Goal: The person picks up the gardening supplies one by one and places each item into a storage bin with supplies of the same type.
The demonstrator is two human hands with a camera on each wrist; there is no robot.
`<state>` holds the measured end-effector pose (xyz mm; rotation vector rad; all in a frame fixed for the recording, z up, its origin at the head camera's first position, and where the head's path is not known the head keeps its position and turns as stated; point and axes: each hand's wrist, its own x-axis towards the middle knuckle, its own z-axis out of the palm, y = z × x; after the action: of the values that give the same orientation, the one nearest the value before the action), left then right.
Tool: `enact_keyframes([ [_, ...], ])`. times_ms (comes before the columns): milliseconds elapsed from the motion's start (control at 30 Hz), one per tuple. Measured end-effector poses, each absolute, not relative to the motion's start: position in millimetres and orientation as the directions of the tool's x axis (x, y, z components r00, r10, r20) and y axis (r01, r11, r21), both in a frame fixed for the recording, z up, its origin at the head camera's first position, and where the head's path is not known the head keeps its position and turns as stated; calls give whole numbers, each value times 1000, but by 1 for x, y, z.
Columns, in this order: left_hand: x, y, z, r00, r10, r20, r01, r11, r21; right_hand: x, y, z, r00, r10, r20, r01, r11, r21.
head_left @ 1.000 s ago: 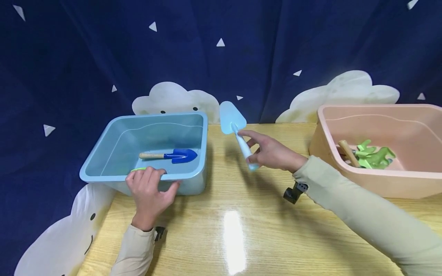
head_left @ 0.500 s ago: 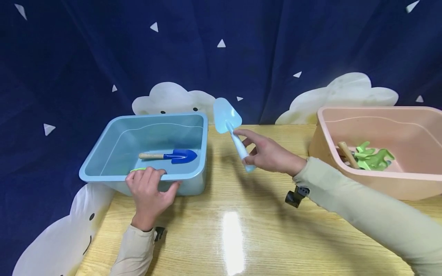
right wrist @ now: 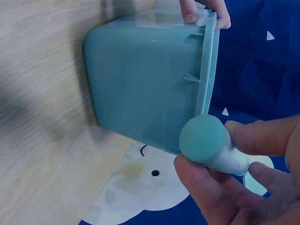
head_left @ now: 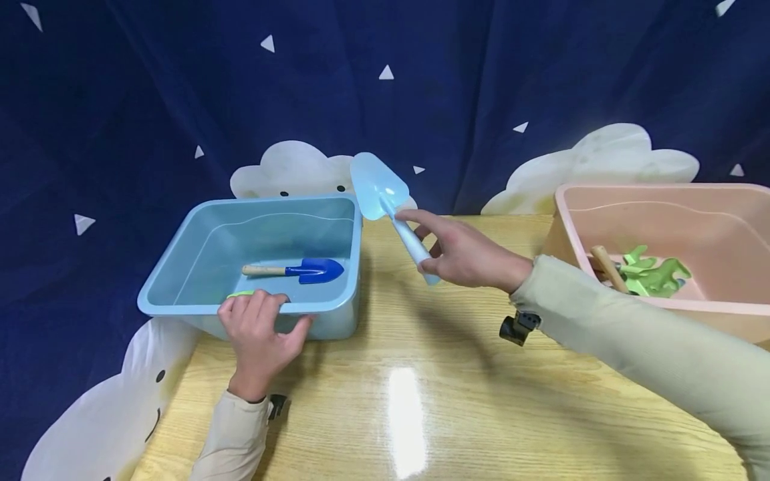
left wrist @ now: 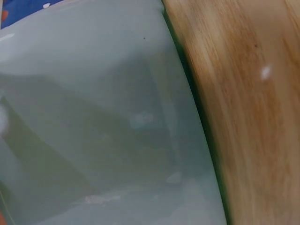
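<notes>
A light blue trowel (head_left: 375, 187) is in the air beside the right wall of the blue tub (head_left: 357, 257), its blade tilted up and to the left. My right hand (head_left: 466, 250) grips its handle between fingers and thumb. In the right wrist view the round end of the trowel's handle (right wrist: 201, 138) faces the camera, in front of the tub's side. My left hand (head_left: 261, 334) grips the tub's near rim, fingers over the edge and thumb outside. Inside the tub lies a dark blue trowel (head_left: 315, 270) with a wooden handle. The left wrist view shows the tub's outer wall (left wrist: 103, 117).
On the right stands a pink tub (head_left: 692, 304) holding green garden tools (head_left: 658, 277) and a wooden handle (head_left: 609, 268). A bit of something green (head_left: 242, 294) shows by my left fingers. A dark blue curtain (head_left: 421, 87) hangs behind the wooden table (head_left: 361, 414).
My right hand has carried the light blue trowel left and upward, so its blade now overlaps the blue tub's far right corner in the head view. My left hand stays on the rim.
</notes>
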<state>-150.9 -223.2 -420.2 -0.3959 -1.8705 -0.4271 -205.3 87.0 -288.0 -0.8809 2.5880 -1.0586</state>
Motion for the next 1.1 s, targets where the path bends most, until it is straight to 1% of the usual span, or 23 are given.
enact_keyframes([
  [200, -151, -222, -420, -339, 66, 938, 466, 878, 107, -204, 76, -271, -775, -632, 21, -472, 556, -684],
  [467, -150, -222, -419, -346, 66, 936, 459, 882, 107, -203, 63, -247, -748, -661, 49, -537, 562, -629],
  [600, -150, -222, -419, -344, 66, 937, 457, 883, 106, -203, 59, -243, -732, -675, 92, -581, 549, -601],
  [833, -152, -223, -419, -338, 63, 939, 457, 883, 105, -206, 55, -237, -679, -713, 175, -674, 511, -534],
  [967, -151, -224, -420, -339, 64, 939, 458, 883, 105, -210, 51, -233, -660, -726, 191, -700, 503, -507],
  [1100, -150, -225, -420, -329, 64, 942, 456, 884, 99, -217, 45, -229, -643, -744, 179, -711, 495, -500],
])
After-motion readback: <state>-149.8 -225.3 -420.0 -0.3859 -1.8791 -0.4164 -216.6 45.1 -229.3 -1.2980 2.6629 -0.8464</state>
